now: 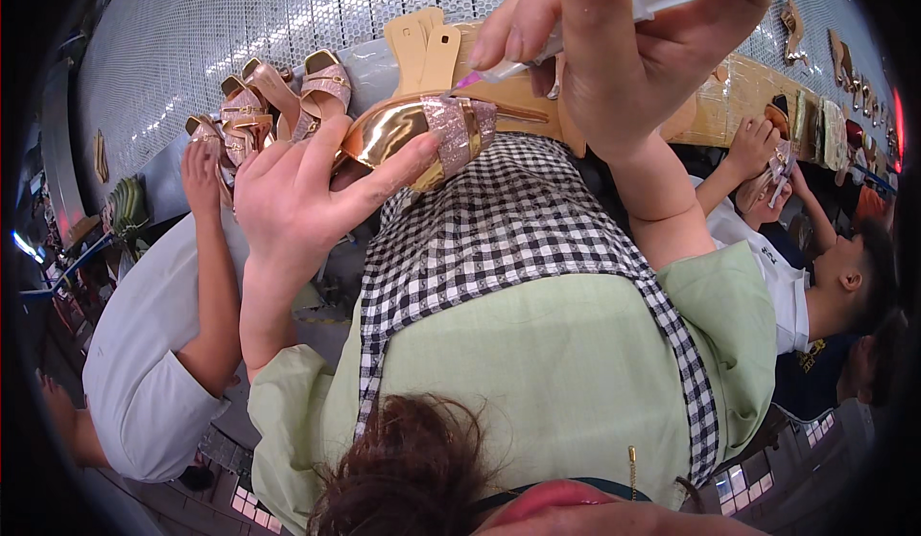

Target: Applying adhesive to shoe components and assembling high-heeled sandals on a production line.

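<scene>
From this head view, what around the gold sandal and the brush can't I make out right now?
- Sandal: its heel end, covered by the left hand.
- Brush: its handle end, hidden in the right hand; what the pink tip touches is too small to tell.
- Tan insoles: their lower ends, behind the sandal.
- Co-worker's hand: what it grips is too small to tell.

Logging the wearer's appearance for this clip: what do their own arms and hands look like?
Both forearms are bare below short, pale green sleeves; a black-and-white checked apron covers the front. The left hand and right hand wear no gloves, and no rings or watch are visible.
</scene>
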`<action>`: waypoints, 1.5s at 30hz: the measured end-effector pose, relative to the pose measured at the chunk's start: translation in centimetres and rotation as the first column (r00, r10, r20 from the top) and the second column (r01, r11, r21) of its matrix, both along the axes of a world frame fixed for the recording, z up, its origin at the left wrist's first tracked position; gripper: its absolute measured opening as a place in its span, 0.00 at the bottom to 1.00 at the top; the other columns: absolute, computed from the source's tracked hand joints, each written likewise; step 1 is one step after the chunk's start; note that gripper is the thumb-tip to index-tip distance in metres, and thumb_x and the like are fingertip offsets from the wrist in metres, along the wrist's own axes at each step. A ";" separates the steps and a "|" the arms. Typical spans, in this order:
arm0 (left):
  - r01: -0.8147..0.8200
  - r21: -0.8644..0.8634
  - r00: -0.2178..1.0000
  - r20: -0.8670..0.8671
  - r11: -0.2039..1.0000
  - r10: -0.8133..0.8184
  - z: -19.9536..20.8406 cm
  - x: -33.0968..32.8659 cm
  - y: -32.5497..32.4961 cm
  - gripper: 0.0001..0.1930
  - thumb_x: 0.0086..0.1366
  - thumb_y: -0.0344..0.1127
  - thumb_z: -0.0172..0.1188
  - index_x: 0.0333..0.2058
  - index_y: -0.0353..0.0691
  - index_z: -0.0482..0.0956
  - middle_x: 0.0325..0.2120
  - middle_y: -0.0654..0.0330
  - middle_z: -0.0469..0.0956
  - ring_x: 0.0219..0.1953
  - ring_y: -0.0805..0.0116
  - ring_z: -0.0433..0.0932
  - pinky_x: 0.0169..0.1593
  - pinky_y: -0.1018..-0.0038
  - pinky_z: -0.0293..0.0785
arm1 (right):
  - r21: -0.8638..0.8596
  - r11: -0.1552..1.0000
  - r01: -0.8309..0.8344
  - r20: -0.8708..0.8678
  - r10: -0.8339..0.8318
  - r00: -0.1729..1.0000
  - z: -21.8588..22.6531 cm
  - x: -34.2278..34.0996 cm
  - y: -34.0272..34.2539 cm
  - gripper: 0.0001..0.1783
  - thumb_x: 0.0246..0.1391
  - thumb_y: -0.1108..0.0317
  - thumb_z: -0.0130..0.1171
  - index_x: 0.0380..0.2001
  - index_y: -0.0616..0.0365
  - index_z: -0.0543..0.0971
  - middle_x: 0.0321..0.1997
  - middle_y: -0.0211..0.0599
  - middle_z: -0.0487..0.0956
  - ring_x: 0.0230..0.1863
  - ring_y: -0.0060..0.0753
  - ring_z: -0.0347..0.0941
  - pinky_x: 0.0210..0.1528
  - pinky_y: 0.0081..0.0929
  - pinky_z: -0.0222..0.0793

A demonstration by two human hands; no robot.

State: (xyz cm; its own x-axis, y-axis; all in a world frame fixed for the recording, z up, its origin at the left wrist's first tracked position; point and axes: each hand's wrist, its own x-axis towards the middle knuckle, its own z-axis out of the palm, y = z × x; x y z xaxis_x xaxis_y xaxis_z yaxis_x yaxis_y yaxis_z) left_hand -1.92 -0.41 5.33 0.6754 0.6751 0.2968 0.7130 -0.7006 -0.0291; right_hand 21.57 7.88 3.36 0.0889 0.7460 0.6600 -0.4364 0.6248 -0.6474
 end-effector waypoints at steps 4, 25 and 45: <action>-0.008 0.042 1.000 -0.004 0.999 0.008 -0.5 -0.2 0.0 0.33 0.47 0.36 0.64 0.52 0.84 0.79 0.34 0.65 0.78 0.21 0.78 0.72 0.26 0.80 0.67 | 0.027 1.000 -0.004 0.029 0.004 1.000 -0.3 0.2 -0.1 0.30 0.63 0.83 0.48 0.58 0.50 0.46 0.18 0.37 0.72 0.14 0.26 0.74 0.17 0.29 0.77; 0.002 -0.010 0.999 -0.033 1.000 -0.002 0.4 0.1 0.1 0.28 0.46 0.32 0.66 0.49 0.66 0.85 0.36 0.63 0.81 0.27 0.70 0.79 0.29 0.77 0.73 | 0.073 0.997 -0.025 0.048 0.021 0.999 -0.4 1.0 -0.7 0.32 0.64 0.83 0.46 0.56 0.43 0.41 0.13 0.36 0.73 0.13 0.27 0.74 0.19 0.33 0.79; 0.011 0.064 1.000 -0.003 0.998 -0.010 -0.5 0.6 0.6 0.30 0.48 0.36 0.65 0.51 0.77 0.82 0.38 0.60 0.81 0.24 0.76 0.76 0.26 0.80 0.68 | -0.281 0.936 -0.214 -0.021 0.217 0.976 -0.3 4.0 -2.3 0.06 0.68 0.76 0.43 0.43 0.51 0.62 0.19 0.38 0.73 0.20 0.32 0.74 0.30 0.44 0.79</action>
